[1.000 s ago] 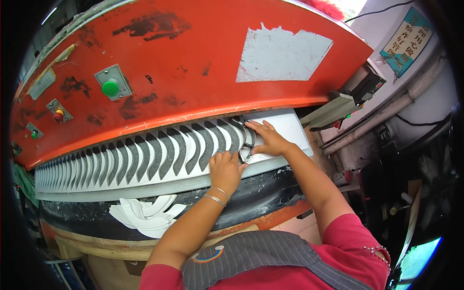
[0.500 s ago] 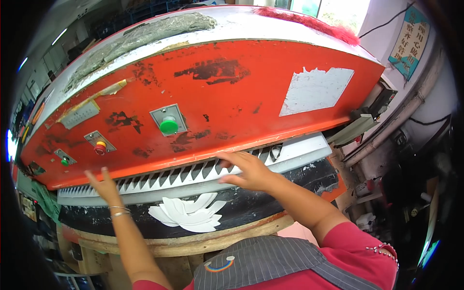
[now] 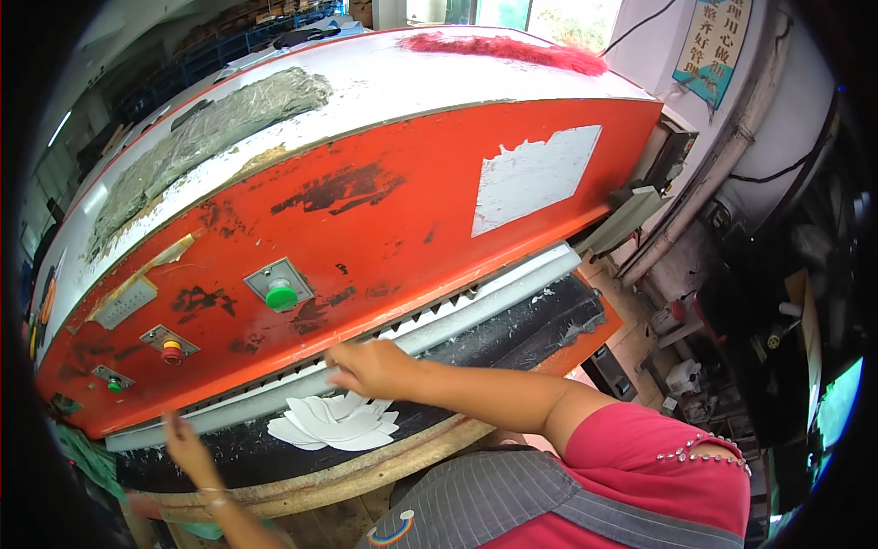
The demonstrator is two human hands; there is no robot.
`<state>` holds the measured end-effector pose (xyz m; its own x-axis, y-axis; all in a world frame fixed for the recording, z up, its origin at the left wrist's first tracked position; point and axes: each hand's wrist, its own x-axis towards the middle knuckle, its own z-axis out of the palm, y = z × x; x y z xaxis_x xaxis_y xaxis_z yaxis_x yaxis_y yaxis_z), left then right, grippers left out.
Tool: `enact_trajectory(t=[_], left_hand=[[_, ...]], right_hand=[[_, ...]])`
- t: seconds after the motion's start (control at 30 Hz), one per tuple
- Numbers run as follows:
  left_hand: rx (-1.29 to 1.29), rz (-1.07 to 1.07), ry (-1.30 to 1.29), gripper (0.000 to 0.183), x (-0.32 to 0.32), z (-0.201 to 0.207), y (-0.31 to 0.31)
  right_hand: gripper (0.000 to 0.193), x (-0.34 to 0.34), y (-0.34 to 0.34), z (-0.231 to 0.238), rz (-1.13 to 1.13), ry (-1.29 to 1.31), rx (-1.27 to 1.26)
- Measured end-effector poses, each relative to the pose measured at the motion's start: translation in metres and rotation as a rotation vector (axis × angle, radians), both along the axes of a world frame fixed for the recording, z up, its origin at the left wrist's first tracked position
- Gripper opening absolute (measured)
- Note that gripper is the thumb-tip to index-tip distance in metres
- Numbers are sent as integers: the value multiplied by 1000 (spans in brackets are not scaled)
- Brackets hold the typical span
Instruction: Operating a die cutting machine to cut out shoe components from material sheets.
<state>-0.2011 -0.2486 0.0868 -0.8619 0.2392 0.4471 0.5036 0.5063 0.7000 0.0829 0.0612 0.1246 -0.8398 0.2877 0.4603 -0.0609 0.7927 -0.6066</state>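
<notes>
My left hand (image 3: 190, 452) is at the left of the black bed of a big red machine (image 3: 402, 220), slightly blurred, fingers apart with nothing seen in them. My right hand (image 3: 373, 369) hovers at the pale pad's (image 3: 512, 306) front edge, fingers loosely bent, thumb apart, and nothing visible in it. Under the machine's red front lies a white sheet (image 3: 540, 270) with a row of dark pointed gaps, mostly hidden. Between my hands a loose pile of white curved, petal-shaped pieces (image 3: 334, 423) rests on the black bed (image 3: 549, 322).
The red front carries a large green button (image 3: 281, 295), a red knob (image 3: 172, 352) and a small green button (image 3: 114, 384). A wooden rail (image 3: 402, 456) edges the bed nearest me. Plastic-wrapped material (image 3: 210, 137) and red fluff (image 3: 512, 50) lie on top. A pipe (image 3: 704, 197) runs at right.
Both hands have drawn back toward me, the right one also leftward. Less of the white sheet and its dark gaps shows below the red front. My view has shifted and tilted.
</notes>
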Motion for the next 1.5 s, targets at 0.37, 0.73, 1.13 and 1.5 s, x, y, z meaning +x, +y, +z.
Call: enact_trajectory(t=[0.37, 0.73, 1.13, 1.5], left_hand=[[-244, -865, -42, 18, 342, -22, 152], [-277, -601, 86, 17, 376, -72, 163], [-360, -833, 465, 40, 420, -53, 223], [-652, -682, 594, 59, 434, -99, 254]], right_hand=[[53, 175, 3, -45, 269, -571, 65], [39, 208, -20, -108, 62, -346, 323], [11, 213, 121, -71, 16, -274, 732], [19, 186, 134, -67, 292, -418, 987]])
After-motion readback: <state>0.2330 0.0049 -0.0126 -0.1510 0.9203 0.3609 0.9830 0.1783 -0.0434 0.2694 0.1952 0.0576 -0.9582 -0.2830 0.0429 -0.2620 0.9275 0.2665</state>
